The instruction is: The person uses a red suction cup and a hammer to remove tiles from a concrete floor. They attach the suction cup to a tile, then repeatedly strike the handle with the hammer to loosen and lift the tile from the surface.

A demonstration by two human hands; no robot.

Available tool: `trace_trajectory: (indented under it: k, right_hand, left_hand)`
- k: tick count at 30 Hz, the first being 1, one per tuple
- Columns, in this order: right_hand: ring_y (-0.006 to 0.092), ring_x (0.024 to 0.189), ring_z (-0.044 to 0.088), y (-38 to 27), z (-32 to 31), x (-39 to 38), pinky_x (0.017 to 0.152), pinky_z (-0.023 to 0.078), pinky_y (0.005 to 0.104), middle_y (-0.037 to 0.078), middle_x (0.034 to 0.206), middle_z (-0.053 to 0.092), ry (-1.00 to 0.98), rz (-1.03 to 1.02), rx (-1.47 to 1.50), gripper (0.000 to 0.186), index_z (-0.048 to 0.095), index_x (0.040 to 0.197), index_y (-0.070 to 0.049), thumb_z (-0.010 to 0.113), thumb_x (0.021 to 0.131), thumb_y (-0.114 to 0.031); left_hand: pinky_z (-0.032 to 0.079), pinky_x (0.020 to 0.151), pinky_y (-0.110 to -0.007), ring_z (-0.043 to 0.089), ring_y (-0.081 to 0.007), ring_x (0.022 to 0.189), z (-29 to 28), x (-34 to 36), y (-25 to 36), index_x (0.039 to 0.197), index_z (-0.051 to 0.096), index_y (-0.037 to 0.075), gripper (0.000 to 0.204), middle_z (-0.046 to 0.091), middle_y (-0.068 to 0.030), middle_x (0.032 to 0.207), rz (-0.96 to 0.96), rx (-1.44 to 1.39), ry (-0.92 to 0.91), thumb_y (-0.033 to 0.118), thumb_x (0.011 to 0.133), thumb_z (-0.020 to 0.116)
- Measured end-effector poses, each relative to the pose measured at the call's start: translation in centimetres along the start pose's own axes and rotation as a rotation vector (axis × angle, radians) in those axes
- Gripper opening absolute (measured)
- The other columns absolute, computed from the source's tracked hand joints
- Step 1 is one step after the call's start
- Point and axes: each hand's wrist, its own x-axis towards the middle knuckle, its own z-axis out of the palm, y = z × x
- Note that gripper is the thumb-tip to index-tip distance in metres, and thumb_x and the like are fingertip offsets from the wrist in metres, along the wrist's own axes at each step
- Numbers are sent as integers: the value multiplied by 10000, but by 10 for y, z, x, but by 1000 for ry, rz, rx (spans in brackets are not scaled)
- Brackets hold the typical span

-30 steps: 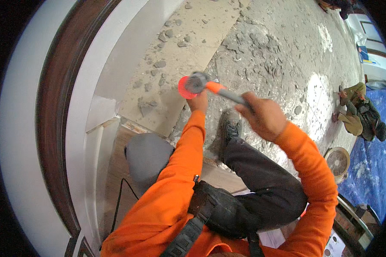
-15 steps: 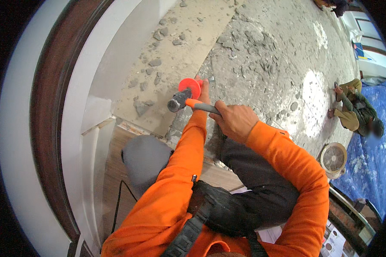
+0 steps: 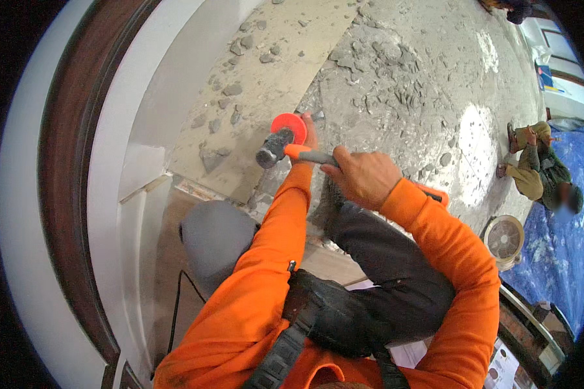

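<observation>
My left hand [image 3: 311, 135] is wrapped round a chisel with a round red hand guard [image 3: 288, 126]. The chisel's metal tip [image 3: 317, 115] shows just past the fingers, at the broken floor; its shaft is mostly hidden. My right hand [image 3: 368, 177] grips a club hammer by its grey and orange handle [image 3: 313, 156]. The dark, dusty hammer head [image 3: 271, 150] overlaps the lower edge of the red guard; whether it touches the chisel's end cannot be told.
Rubble [image 3: 396, 84] covers the rough grey floor ahead, beside a strip of beige flooring [image 3: 272, 74]. A white wall stands close at left. At right are a round fan-like thing [image 3: 504, 238], a blue tarp [image 3: 558, 259] and a crouching person [image 3: 545, 165]. An orange piece [image 3: 435, 194] shows behind my right wrist.
My right hand has moved slightly right, and the hammer head has shifted a little right. The left hand stays on the chisel. The person at right has moved their arms.
</observation>
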Motion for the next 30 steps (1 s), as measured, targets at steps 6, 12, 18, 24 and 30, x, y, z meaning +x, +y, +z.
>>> trace_trajectory:
  k: [6, 12, 18, 24, 30]
  right_hand:
    - [437, 625, 628, -31, -23, -17, 542, 496, 521, 190, 711, 630, 84, -209, 201, 351, 501, 950, -37, 552, 993, -382]
    - [450, 579, 610, -1, 5, -2, 526, 480, 543, 189, 631, 599, 44, -12, 54, 370, 500, 936, -41, 533, 1000, -404]
    - [446, 538, 598, -36, -25, -10, 507, 470, 538, 187, 575, 568, 135, -194, 204, 356, 498, 925, -38, 555, 996, -382]
    - [421, 559, 616, -8, -3, 2, 503, 484, 515, 179, 632, 594, 112, -136, 51, 365, 496, 909, -41, 582, 974, -389]
    - [409, 620, 637, -31, -27, -10, 526, 498, 500, 191, 706, 609, 30, -93, 63, 360, 500, 906, -42, 615, 945, -381]
  left_hand:
    - [473, 926, -369, 628, -252, 1034, -4, -14, 16, 1082, 646, 5, 401, 683, -133, 1084, 13, -131, 11, 367, 1058, 476]
    - [495, 875, -361, 633, -219, 960, -1, -14, 16, 1070, 639, 24, 382, 679, -112, 1013, -209, -333, -25, 388, 1037, 531]
    - [476, 811, -398, 587, -245, 905, 3, -11, -3, 1002, 601, 45, 350, 628, -104, 940, -5, -134, 47, 385, 1040, 525]
    - [554, 835, -375, 632, -249, 999, 10, -13, -10, 1156, 528, 32, 321, 615, -122, 1139, -27, -112, -22, 331, 1039, 535]
    - [527, 722, -297, 603, -178, 845, 11, -23, 16, 1036, 566, 49, 333, 602, -64, 987, -155, -329, 25, 375, 1051, 498]
